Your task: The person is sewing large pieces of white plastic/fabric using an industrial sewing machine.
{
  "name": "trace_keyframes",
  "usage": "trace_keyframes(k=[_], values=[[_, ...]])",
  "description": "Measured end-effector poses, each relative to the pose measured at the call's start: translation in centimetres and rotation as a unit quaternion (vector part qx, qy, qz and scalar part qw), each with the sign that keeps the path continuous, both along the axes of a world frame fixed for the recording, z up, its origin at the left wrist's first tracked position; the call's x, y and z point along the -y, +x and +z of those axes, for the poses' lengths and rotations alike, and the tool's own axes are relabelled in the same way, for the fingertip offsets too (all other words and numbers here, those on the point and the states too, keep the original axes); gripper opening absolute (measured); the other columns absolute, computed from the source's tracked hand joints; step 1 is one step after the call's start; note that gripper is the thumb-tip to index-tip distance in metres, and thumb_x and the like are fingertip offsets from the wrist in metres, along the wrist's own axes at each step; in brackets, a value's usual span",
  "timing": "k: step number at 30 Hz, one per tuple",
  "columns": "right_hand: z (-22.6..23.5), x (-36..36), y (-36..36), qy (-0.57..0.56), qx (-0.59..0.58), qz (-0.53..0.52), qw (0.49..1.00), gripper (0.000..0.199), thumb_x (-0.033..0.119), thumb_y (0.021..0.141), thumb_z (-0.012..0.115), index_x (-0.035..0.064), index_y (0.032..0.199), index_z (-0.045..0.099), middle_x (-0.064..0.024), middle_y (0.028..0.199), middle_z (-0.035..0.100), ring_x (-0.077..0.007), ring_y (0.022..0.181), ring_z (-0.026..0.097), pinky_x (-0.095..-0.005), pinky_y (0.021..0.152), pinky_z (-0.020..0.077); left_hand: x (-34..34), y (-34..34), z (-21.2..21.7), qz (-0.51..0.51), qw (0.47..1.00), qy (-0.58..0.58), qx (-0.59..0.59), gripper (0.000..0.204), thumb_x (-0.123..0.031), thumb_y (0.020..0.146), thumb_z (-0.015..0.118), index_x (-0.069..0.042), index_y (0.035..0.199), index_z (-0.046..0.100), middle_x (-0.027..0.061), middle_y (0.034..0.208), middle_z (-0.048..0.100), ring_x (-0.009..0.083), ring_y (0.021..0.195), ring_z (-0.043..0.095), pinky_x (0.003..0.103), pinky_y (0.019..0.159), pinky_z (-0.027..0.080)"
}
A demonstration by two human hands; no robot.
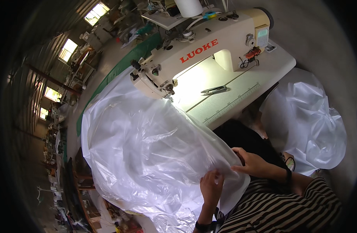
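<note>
both hands low in frame, close together: left hand (211, 186) and right hand (251, 162) pinch the near edge of clear plastic sheet (147, 151). sheet spreads up-left from the hands to sewing machine (201, 50) needle. snips (214, 90) on table (244, 93), upper centre.

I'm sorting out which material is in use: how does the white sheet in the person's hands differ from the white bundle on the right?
The white sheet is spread wide from the sewing machine toward the person; the white bundle is bunched up beside the table. The left hand and right hand pinch the sheet's edge; nothing touches the bundle. The sheet looks larger. Both are white, glossy and crinkled.
</note>
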State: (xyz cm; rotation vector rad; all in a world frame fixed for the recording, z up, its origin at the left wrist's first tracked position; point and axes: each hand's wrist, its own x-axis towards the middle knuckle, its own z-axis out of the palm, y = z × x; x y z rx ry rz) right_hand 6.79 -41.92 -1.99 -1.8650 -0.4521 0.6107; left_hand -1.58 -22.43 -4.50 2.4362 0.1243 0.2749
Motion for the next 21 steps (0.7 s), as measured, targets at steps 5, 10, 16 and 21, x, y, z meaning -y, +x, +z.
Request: trace_keyframes(k=[5,10,16,21], values=[[0.0,-1.3,1.4,-0.037,0.172,-0.014,0.984,0.054,0.035,0.092,0.062,-0.0035,0.127,0.05,-0.0235,0.106,0.066,-0.0345,0.09,0.068,-0.0388,0.08,0.0529,0.9,-0.2,1.2,-0.038,0.995,-0.082,0.037,0.008,-0.004,0.081,0.069,-0.008,0.087,0.065,0.0052,0.082,0.067,0.0245,0.078,0.064,0.037,0.073,0.047],[0.4,-1.0,1.9,0.047,-0.013,-0.03,0.998,0.05,0.031,0.091,0.063,-0.0012,0.128,0.053,-0.0224,0.101,0.067,-0.034,0.089,0.068,-0.0382,0.079,0.0533,3.4,1.4,3.2,-0.1,0.985,-0.141,0.019,0.01,-0.002,0.081,0.069,-0.005,0.09,0.067,0.01,0.085,0.068,0.0276,0.073,0.064,0.037,0.073,0.049],[-0.2,-2.5,2.5,-0.034,0.208,-0.04,0.977,0.047,0.021,0.093,0.06,-0.0016,0.133,0.048,-0.023,0.094,0.068,-0.0326,0.082,0.07,-0.0386,0.074,0.0548,2.3,-0.9,1.0,-0.291,0.944,-0.146,-0.046,0.013,-0.006,0.085,0.069,-0.004,0.097,0.068,0.0091,0.079,0.068,0.0262,0.07,0.065,0.034,0.069,0.05],[0.1,-2.1,1.7,-0.125,0.196,0.011,0.973,0.062,0.012,0.087,0.064,0.0077,0.144,0.039,-0.0208,0.091,0.068,-0.0334,0.078,0.07,-0.0392,0.067,0.0565,-8.8,-9.5,-8.5,0.068,0.859,-0.243,-0.445,0.024,-0.024,0.098,0.058,-0.007,0.11,0.069,0.0109,0.088,0.072,0.0213,0.078,0.071,0.029,0.071,0.056]])
